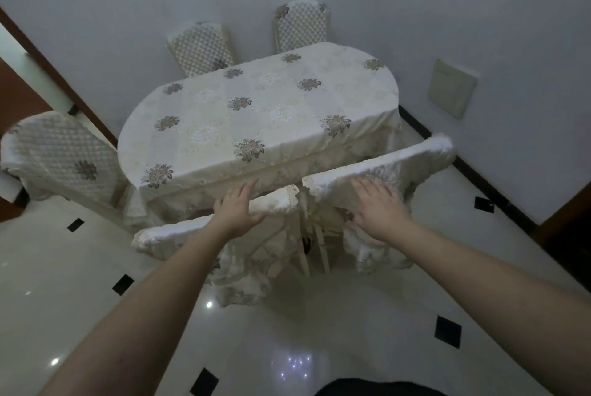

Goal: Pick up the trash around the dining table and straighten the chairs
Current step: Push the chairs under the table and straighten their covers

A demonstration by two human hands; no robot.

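The glossy white tiled floor with small black diamond insets (80,283) carries all the furniture; no trash is visible on the part of it that shows.

The oval dining table under a cream floral-embroidered cloth (256,107) stands close to the grey wall. It is the reference against which the chairs are to be aligned.

The chair at the left end, in a quilted cream cover (60,155), sits angled to the table. Two more quilted-back chairs at the far side (201,48) are tucked against the table edge.

The near-left cream-covered chair (204,232) and the near-right cream-covered chair (380,168) stand side by side at the near edge, top rails almost meeting. Both backs are within reach, presumably so both can be pushed in together.

The left hand (240,207) lies on the top rail of the near-left chair, fingers extended flat, not curled round it. The right hand (380,207) lies on the top rail of the near-right chair, fingers spread and straight. Flat palms suit pushing rather than lifting.
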